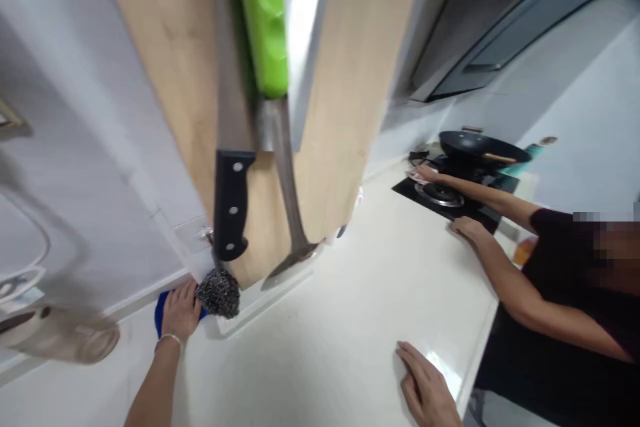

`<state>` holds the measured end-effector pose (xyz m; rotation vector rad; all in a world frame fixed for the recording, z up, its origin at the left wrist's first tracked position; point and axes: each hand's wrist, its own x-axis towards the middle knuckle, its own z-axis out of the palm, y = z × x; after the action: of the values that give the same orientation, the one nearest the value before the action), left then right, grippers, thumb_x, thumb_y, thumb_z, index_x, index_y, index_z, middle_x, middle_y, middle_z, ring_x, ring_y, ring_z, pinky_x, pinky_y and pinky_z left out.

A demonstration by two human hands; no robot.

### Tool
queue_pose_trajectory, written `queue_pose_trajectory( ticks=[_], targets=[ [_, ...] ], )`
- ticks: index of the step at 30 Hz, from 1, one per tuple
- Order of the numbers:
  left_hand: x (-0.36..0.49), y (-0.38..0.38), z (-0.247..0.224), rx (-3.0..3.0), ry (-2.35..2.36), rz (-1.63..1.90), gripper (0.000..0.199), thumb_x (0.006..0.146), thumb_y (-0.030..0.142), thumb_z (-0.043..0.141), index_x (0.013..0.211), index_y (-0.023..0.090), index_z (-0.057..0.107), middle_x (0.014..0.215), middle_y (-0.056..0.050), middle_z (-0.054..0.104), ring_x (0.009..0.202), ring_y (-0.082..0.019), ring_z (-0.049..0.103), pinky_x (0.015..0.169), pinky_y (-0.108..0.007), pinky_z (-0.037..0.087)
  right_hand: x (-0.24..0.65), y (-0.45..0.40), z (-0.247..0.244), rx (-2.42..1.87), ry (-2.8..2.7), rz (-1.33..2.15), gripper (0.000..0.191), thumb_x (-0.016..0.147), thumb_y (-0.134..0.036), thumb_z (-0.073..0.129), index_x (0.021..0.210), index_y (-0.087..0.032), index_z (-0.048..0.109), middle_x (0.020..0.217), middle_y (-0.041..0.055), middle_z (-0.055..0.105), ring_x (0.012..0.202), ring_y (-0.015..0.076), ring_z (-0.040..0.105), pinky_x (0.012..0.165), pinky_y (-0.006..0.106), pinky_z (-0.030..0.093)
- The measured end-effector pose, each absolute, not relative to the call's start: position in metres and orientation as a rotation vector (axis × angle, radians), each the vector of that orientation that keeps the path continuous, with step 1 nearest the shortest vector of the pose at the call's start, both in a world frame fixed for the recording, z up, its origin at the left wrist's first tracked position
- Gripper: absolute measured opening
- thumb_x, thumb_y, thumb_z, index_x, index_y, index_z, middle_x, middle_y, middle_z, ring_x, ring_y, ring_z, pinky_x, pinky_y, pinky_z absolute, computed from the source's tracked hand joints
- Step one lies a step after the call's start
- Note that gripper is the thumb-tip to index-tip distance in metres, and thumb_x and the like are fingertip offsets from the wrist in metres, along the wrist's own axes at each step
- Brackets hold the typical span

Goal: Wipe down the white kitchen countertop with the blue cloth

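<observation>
My left hand [180, 313] presses down on a blue cloth [160, 313] where the white countertop [320, 360] meets the wall. Its fingers bend over the cloth, which shows on both sides of the hand. Just to the right of those fingers hangs a dark steel-wool scourer [219, 293], partly covering the cloth. My right hand [427, 383] rests near the counter's front edge, fingers stretched out, with nothing in it. Above the left hand, a wooden cutting board [345, 100] stands with a black-handled knife [231, 207] and a metal ladle [290, 193] in front of it.
A green handle [263, 20] hangs close to the camera. At the right, another person [565, 280] wipes beside a black cooktop [480, 213] with a pale cloth; a wok [483, 147] sits at its back. A beige container [65, 333] is at the far left.
</observation>
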<state>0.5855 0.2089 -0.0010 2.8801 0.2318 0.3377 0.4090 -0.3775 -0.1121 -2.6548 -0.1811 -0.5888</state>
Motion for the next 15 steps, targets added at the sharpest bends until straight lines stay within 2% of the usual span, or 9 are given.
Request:
queue_pose_trajectory(
  ticks=[2,4,5,7,10,12,14,15],
  targets=[
    [0.577,0.202,0.001,2.893,0.287,0.26,0.058,0.086,0.033,0.034,0.132,0.007,0.058,0.137,-0.021,0.061,0.132,-0.033,0.049,0.116,-0.055,0.031,0.41,-0.371,-0.102,-2.607,-0.141,-0.619,0.063,0.089,-0.036,0.045,0.147,-0.054,0.029,0.144,-0.0057,0.052,0.127,0.0308,0.055,0.101,0.057,0.057],
    [0.561,0.192,0.001,2.898,0.385,0.176,0.064,0.089,0.036,0.027,0.138,0.003,0.051,0.145,-0.023,0.052,0.139,-0.035,0.041,0.117,-0.058,0.026,0.41,-0.365,-0.089,-2.527,-0.119,-0.646,0.064,0.089,-0.033,0.044,0.146,-0.057,0.029,0.141,-0.0073,0.055,0.125,0.0307,0.057,0.102,0.057,0.055],
    [0.551,0.186,-0.001,2.896,0.423,0.152,0.066,0.091,0.038,0.025,0.142,0.003,0.046,0.149,-0.023,0.049,0.142,-0.035,0.037,0.118,-0.057,0.024,0.41,-0.363,-0.082,-2.482,-0.124,-0.641,0.062,0.088,-0.03,0.045,0.145,-0.054,0.034,0.139,-0.0057,0.057,0.124,0.0309,0.058,0.103,0.057,0.054],
    [0.527,0.174,-0.007,2.886,0.449,0.157,0.068,0.093,0.042,0.02,0.147,0.006,0.039,0.153,-0.019,0.044,0.145,-0.033,0.033,0.12,-0.055,0.021,0.408,-0.358,-0.069,-2.415,-0.121,-0.636,0.053,0.089,-0.027,0.044,0.14,-0.04,0.049,0.135,0.0009,0.06,0.121,0.0311,0.059,0.103,0.057,0.052],
    [0.487,0.15,-0.016,2.87,0.403,0.222,0.071,0.094,0.05,0.016,0.151,0.012,0.033,0.156,-0.015,0.042,0.145,-0.032,0.032,0.121,-0.054,0.02,0.408,-0.358,-0.059,-2.37,-0.048,-0.618,0.044,0.092,-0.029,0.043,0.134,-0.022,0.055,0.136,0.0076,0.06,0.125,0.0278,0.056,0.107,0.05,0.048],
    [0.459,0.131,-0.018,2.882,0.351,0.243,0.074,0.093,0.054,0.013,0.152,0.012,0.033,0.156,-0.014,0.042,0.144,-0.033,0.034,0.12,-0.055,0.02,0.41,-0.364,-0.055,-2.288,0.063,-0.633,0.05,0.096,-0.033,0.04,0.141,-0.012,0.044,0.136,0.0134,0.059,0.119,0.0246,0.059,0.101,0.043,0.051],
    [0.431,0.108,-0.016,2.91,0.281,0.27,0.076,0.093,0.053,0.012,0.151,0.01,0.034,0.154,-0.016,0.044,0.142,-0.033,0.036,0.12,-0.056,0.022,0.414,-0.377,-0.047,-2.161,0.213,-0.681,0.061,0.1,-0.035,0.027,0.151,-0.002,0.015,0.139,0.0224,0.053,0.1,0.0177,0.066,0.084,0.034,0.057],
    [0.418,0.096,-0.015,2.926,0.244,0.283,0.075,0.093,0.052,0.012,0.15,0.009,0.035,0.153,-0.018,0.045,0.142,-0.033,0.037,0.119,-0.055,0.023,0.417,-0.386,-0.04,-2.092,0.285,-0.719,0.063,0.101,-0.033,0.017,0.151,0.001,-0.001,0.147,0.0287,0.042,0.097,0.0158,0.067,0.078,0.031,0.058]
  ],
)
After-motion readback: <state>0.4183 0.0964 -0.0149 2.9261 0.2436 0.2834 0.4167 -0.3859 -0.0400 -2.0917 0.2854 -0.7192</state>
